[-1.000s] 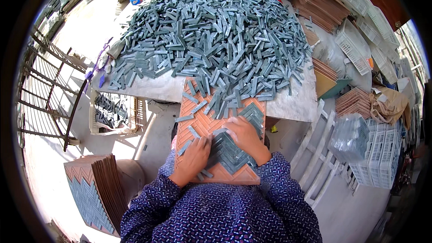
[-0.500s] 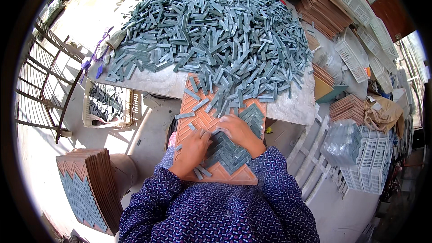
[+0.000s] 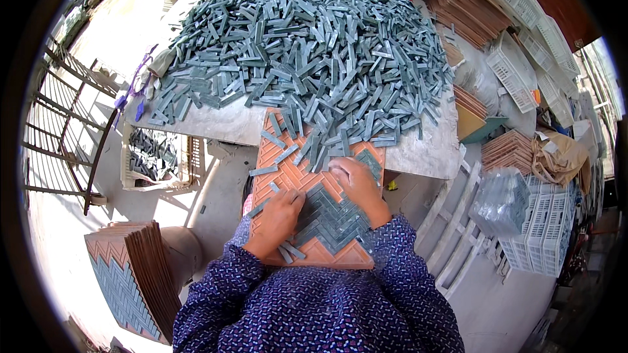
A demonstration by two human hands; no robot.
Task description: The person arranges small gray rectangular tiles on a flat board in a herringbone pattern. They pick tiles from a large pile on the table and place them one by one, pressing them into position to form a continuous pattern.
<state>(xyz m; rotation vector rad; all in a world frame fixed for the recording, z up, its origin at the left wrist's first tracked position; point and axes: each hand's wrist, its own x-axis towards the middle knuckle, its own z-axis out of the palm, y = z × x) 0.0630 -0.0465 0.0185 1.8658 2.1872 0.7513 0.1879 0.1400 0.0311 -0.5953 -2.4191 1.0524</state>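
Observation:
An orange herringbone-grooved mould board [image 3: 330,259] lies in front of me, its far end against the table. Dark green-grey stone strips [image 3: 333,219] fill its middle and right grooves in a zigzag. My left hand [image 3: 280,217] rests on the board at the left edge of the laid strips, fingers curled down and together; whatever they hold is hidden. My right hand [image 3: 358,184] is over the far part of the board, beside loose strips [image 3: 319,153], with fingers bent inward and slightly blurred. I cannot make out anything in its grip. A few loose strips lie around my left hand.
A large heap of stone strips [image 3: 307,46] covers the table [image 3: 222,123]. At left stand a crate of strips [image 3: 190,157], a metal rack [image 3: 65,131] and stacked mould boards [image 3: 124,274]. White plastic crates [image 3: 536,235] and a wrapped bundle [image 3: 500,202] stand at right.
My right hand has lifted from the laid strips and moved away from me, toward the loose strips. My left hand has shifted slightly on the board. The view has moved a little.

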